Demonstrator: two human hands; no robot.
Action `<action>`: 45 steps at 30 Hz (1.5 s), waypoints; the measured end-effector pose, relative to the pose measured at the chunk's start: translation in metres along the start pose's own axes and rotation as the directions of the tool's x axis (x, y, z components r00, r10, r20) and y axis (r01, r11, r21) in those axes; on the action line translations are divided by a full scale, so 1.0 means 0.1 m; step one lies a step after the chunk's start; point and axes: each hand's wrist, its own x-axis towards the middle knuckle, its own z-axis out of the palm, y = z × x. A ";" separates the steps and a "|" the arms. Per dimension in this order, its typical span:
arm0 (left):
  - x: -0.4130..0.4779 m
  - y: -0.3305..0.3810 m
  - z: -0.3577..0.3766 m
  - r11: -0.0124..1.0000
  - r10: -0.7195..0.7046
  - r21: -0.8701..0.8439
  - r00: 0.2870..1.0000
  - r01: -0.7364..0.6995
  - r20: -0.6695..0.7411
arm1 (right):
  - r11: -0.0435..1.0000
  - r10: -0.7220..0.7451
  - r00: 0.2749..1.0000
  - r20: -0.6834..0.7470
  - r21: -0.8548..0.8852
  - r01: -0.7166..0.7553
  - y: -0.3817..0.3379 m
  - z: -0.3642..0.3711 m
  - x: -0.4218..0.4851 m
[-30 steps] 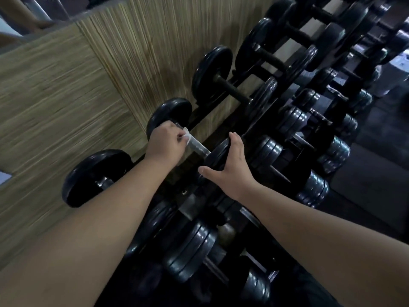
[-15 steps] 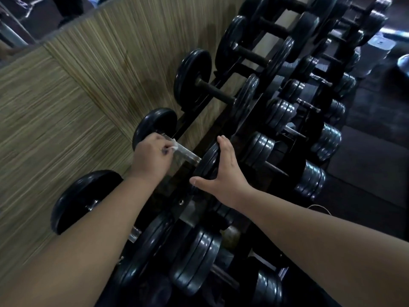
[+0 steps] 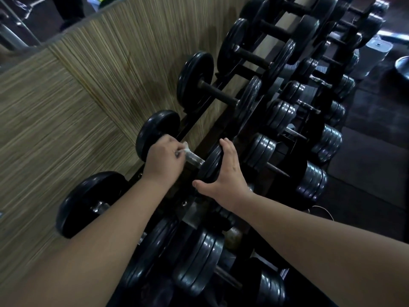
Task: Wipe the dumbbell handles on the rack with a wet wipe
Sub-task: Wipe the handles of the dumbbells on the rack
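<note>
A black dumbbell lies on the top tier of the rack [image 3: 192,124], its far weight [image 3: 156,129] towards the wall and its near weight [image 3: 210,166] towards me. My left hand [image 3: 163,159] is curled round the far end of its shiny metal handle [image 3: 194,159], with a white wet wipe [image 3: 184,148] pinched against the bar. My right hand [image 3: 225,173] rests on the near weight, fingers straight over its rim and thumb spread out below.
More black dumbbells fill the top tier ahead [image 3: 218,94] and behind [image 3: 88,202]. Lower tiers to the right hold several stacked-plate dumbbells [image 3: 312,180]. A ribbed wood-grain wall [image 3: 77,103] stands close on the left. Dark floor mats [image 3: 376,173] lie at right.
The camera has shifted a little, so the rack sits slightly differently in view. My left hand stays at the far end of the handle with the wipe; my right hand stays on the near weight.
</note>
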 end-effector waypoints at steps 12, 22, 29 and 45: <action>-0.05 -0.05 0.01 0.972 -0.214 -0.116 0.974 0.205 -0.078 | 0.999 0.001 1.000 -0.025 0.051 0.000 0.04 0.04 0.03; -0.30 0.03 0.13 0.990 0.020 -0.140 0.990 0.000 0.142 | 0.998 0.001 0.999 -0.039 0.056 0.001 0.03 0.03 0.03; -0.25 0.02 0.08 0.996 -0.030 -0.081 0.999 0.032 0.022 | 0.997 0.001 0.999 -0.039 0.076 0.002 0.04 0.03 0.04; 0.25 -0.02 -0.07 0.975 0.001 0.222 0.999 0.009 -0.043 | 0.996 -0.001 1.000 -0.010 0.088 0.002 0.03 -0.01 0.02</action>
